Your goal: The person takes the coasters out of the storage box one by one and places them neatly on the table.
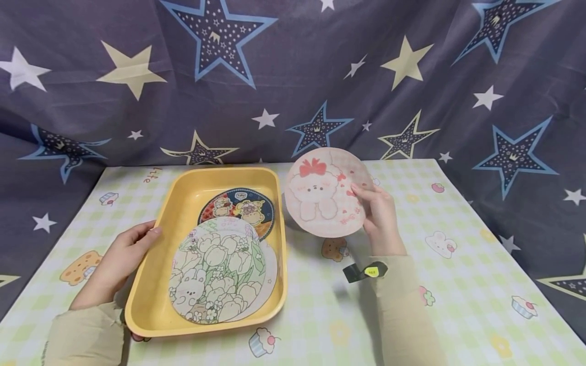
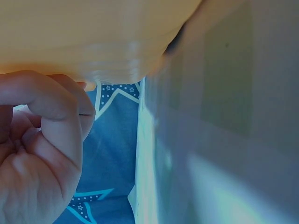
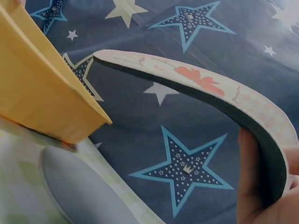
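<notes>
My right hand (image 1: 379, 208) pinches a round pink mouse pad (image 1: 316, 195) by its right edge, thumb over the printed face. The pad shows a white cartoon animal with a red bow; in the right wrist view the bent pad (image 3: 187, 79) has a dark underside. My left hand (image 1: 121, 256) grips the left rim of a yellow tray (image 1: 183, 195), and the left wrist view has its curled fingers (image 2: 51, 102) against the tray's outer wall. Inside lie a tulip-and-rabbit pad (image 1: 217, 272), overlapping a pale pad (image 1: 272, 274), and a dark blue and red pad (image 1: 261, 203) behind.
A green-checked cloth (image 1: 458, 305) with cartoon prints covers the table. Behind it hangs a dark curtain (image 1: 320, 76) with stars. A black strap with a yellow label (image 1: 372, 272) is at my right wrist. A grey rounded shape (image 3: 84, 186) shows below the tray in the right wrist view.
</notes>
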The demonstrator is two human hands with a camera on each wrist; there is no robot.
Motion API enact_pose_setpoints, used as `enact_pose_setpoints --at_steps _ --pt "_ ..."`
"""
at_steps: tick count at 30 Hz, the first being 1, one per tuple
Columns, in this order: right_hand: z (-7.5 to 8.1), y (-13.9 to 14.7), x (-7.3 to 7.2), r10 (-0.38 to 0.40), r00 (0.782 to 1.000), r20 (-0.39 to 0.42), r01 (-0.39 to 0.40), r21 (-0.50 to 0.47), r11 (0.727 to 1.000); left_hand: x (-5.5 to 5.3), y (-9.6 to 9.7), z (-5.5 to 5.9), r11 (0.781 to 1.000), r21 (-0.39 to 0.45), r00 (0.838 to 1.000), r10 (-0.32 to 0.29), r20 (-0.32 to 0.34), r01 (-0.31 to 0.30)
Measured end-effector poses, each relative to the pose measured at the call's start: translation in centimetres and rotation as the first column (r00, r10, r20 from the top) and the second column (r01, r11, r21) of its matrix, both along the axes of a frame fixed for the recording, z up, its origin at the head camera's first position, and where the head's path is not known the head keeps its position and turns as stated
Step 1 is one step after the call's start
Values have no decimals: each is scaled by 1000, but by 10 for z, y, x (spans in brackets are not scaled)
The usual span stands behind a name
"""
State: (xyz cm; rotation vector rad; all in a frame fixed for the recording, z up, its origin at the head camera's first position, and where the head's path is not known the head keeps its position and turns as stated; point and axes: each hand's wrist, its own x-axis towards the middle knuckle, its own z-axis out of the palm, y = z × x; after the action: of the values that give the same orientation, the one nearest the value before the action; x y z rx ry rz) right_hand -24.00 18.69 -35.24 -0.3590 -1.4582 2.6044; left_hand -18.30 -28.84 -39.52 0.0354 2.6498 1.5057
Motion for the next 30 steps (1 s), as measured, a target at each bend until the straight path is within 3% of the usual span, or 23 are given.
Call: enact_pose_setpoints --at_steps 16,30 --pt "-5 33 -1 -98 995 11 98 -140 985 0 0 -1 1000 7 1000 -2 4 2" --pt "-15 48 -4 -160 984 78 170 -156 973 -2 0 -2 1000 3 1000 3 4 -3"
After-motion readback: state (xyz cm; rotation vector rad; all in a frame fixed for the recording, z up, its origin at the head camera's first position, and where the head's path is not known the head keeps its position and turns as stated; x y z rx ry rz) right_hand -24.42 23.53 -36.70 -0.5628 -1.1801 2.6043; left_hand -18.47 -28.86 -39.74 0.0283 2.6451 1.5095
